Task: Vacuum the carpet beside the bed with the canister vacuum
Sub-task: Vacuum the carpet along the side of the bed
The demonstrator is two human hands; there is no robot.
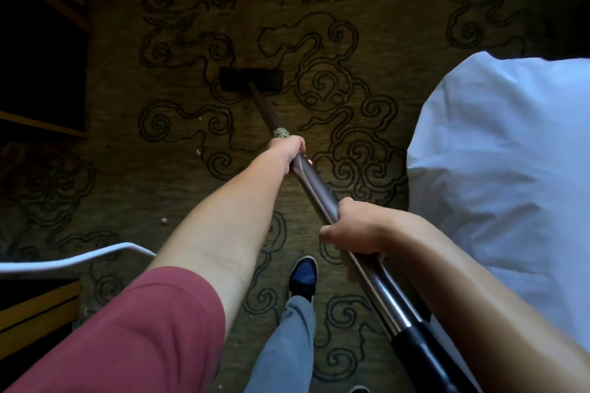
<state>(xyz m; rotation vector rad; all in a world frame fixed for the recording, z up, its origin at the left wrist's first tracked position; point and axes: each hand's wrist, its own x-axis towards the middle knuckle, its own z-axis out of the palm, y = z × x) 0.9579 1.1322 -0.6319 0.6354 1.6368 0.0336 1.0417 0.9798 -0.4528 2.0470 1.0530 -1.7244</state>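
1. Step in hand: you are mid-stroke with the floor head (251, 80) of the canister vacuum, which lies flat on the patterned carpet (178, 195) ahead of you and well to the left of the bed (510, 153). The canister itself is not in view.
2. Your left hand (287, 151) grips the metal wand (316, 188) far forward, just behind a taped joint (281, 133), with its fingers curled fully round the tube.
3. Your right hand (357, 226) grips the same wand nearer your body, fingers wrapped under it and thumb alongside; the black hose cuff (421, 351) runs off behind it towards the lower right.
4. Both arms are extended, so in my judgement the stroke is near its forward limit.
5. Pale crumbs (164, 220) remain on the carpet to the left of the wand, so the job looks unfinished.
6. Next move, as I judge it: draw the head back towards your blue shoe (303, 274), keeping it flat, then shift the following pass sideways over the crumbs.
7. Hazard: a white cable (95, 257) lies across the floor at lower left; keep the head from running onto it.
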